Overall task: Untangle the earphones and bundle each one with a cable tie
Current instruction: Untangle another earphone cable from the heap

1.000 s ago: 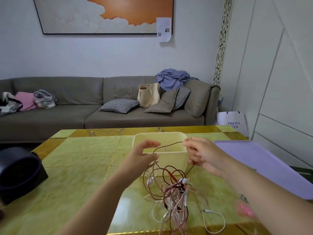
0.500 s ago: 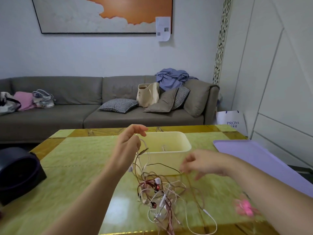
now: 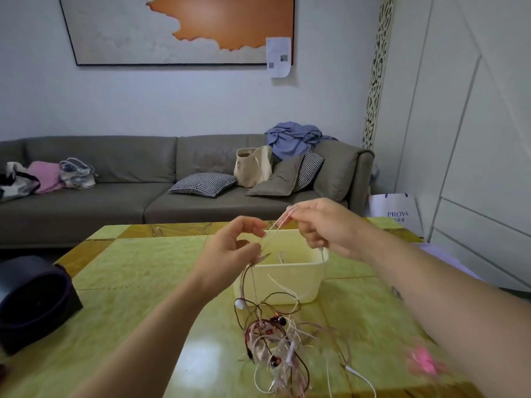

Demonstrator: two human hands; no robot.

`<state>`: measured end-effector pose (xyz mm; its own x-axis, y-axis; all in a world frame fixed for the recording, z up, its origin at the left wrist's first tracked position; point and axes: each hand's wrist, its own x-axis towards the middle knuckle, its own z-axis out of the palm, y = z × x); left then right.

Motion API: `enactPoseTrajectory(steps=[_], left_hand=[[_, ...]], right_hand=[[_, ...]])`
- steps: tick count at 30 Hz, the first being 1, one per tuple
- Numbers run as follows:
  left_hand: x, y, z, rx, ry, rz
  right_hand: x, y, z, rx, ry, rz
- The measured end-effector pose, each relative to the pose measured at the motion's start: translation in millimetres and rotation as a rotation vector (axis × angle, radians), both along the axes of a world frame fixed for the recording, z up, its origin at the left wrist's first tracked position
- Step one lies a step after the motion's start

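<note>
A tangle of earphones (image 3: 273, 343), with white, pink and dark red cables, hangs low over the green table (image 3: 138, 282) in front of a cream plastic bin (image 3: 290, 280). My left hand (image 3: 230, 248) pinches a pale cable near its jack plug, above the tangle. My right hand (image 3: 321, 225) is raised to the right and pinches the same pale pink cable, which runs taut between both hands. A white cable also drops from under my right hand. Something pink and blurred (image 3: 425, 364), maybe cable ties, lies on the table at the right.
A black round device (image 3: 31, 297) sits at the table's left edge. A lilac tray (image 3: 448, 254) lies at the far right. Behind the table stands a grey sofa (image 3: 115, 193) with bags and cushions. A white shopping bag (image 3: 396, 211) leans by the wall.
Both hands have risen and come together. My right hand, low and loose half a second ago, now pinches a pink cable stretched to my left hand. The tangle has lifted slightly.
</note>
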<state>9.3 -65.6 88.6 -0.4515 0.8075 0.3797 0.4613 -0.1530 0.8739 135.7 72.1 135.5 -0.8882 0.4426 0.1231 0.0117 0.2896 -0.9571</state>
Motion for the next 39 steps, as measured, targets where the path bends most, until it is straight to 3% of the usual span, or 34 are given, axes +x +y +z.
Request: enactPoseTrajectory(steps=[2, 5, 8, 13, 15, 18, 28, 34, 39], left_hand=[[1.1, 1.7, 1.3, -0.095, 0.090, 0.012], [1.3, 4.9, 5.3, -0.087, 0.124, 0.043], [-0.6, 4.2, 6.5, -0.038, -0.048, -0.004], [12.3, 7.6, 2.4, 0.056, -0.376, -0.073], [15.2, 10.8, 0.2, 0.076, -0.427, -0.072], [18.7, 15.4, -0.4, 0.095, -0.475, -0.063], [19.3, 18.0, -0.8, 0.131, -0.404, -0.031], [24.8, 16.5, -11.0, -0.025, -0.010, 0.010], [26.8, 19.0, -15.7, -0.054, 0.009, 0.042]], right_hand=[[-0.9, -2.1, 10.0, 0.083, -0.019, -0.027], [-1.2, -2.9, 22.8, 0.172, -0.002, -0.095], [4.5, 2.8, 27.1, 0.204, 0.002, -0.134], [15.4, 0.0, 4.8, 0.059, -0.301, 0.063], [17.6, -7.6, -8.7, 0.109, -0.347, 0.085], [14.0, -17.4, -28.6, 0.286, -0.266, -0.026], [8.4, -19.3, -47.0, 0.342, 0.038, -0.201], [14.0, -16.6, -43.3, 0.346, 0.059, -0.210], [15.2, -15.7, -41.4, 0.419, 0.044, -0.229]])
